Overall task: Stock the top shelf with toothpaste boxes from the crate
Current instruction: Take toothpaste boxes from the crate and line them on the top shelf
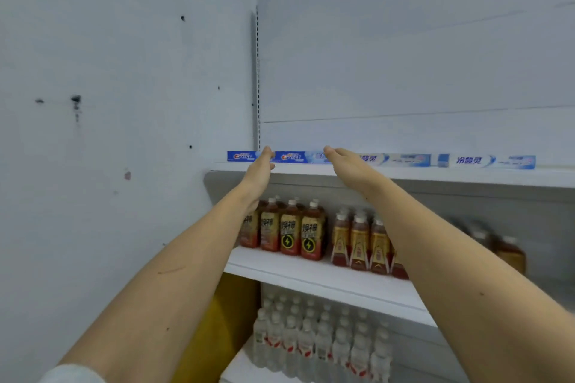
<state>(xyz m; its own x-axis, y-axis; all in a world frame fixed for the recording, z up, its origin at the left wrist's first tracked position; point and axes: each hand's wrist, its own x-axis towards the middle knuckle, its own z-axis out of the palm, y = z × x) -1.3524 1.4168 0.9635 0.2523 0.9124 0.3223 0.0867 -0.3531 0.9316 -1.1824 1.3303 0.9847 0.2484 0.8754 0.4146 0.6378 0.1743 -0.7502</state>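
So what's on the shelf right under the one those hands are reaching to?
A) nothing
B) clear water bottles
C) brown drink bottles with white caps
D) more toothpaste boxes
C: directly below the top shelf, where the toothpaste boxes lie in a row, stand brown drink bottles with white caps; the clear water bottles are one shelf lower.

Both bare arms reach up and forward, nearly straight at the elbow, and converge slightly toward the hands. The left hand (259, 166) is flat, fingers extended together, thumb side up. The right hand (348, 165) is likewise flat with fingers stretched forward (palm turned inward). Neither hand grips anything; a pale sleeve edge shows at the left upper arm.
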